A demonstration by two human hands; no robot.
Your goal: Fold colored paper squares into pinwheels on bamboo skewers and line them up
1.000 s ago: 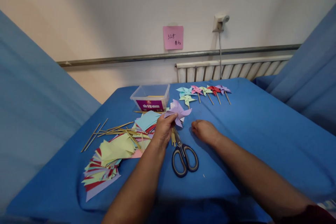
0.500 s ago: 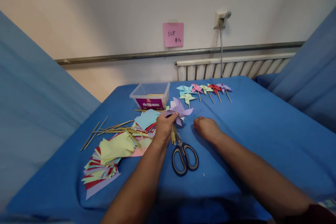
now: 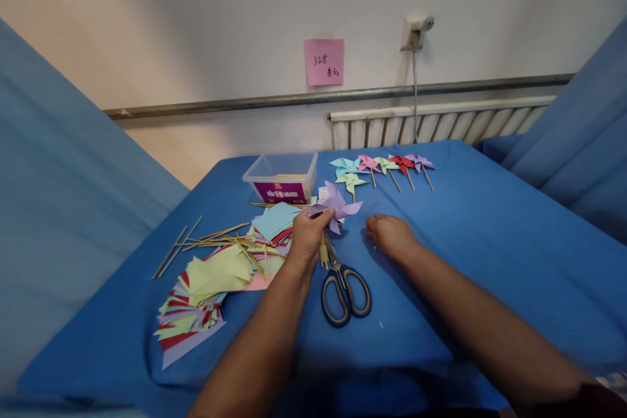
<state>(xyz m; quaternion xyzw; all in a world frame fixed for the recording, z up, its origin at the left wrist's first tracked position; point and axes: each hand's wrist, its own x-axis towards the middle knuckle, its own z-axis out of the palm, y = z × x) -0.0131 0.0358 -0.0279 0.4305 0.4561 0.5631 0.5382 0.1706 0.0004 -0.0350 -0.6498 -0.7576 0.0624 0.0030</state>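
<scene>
Left hand [image 3: 306, 240] holds the pinwheel [image 3: 336, 206] just above the counter [image 3: 490, 235], with the scissors [image 3: 343, 284] lying right below it and the right hand [image 3: 392, 236] resting on the cloth just to the right. Off to the left sprawls the paper stack [image 3: 206, 294], sticks [image 3: 210, 241] scattered behind it. Farther back sits the plastic box [image 3: 283, 177], and to its right a row of finished pinwheels [image 3: 382, 168], the radiator [image 3: 441, 125] behind them against the wall.
</scene>
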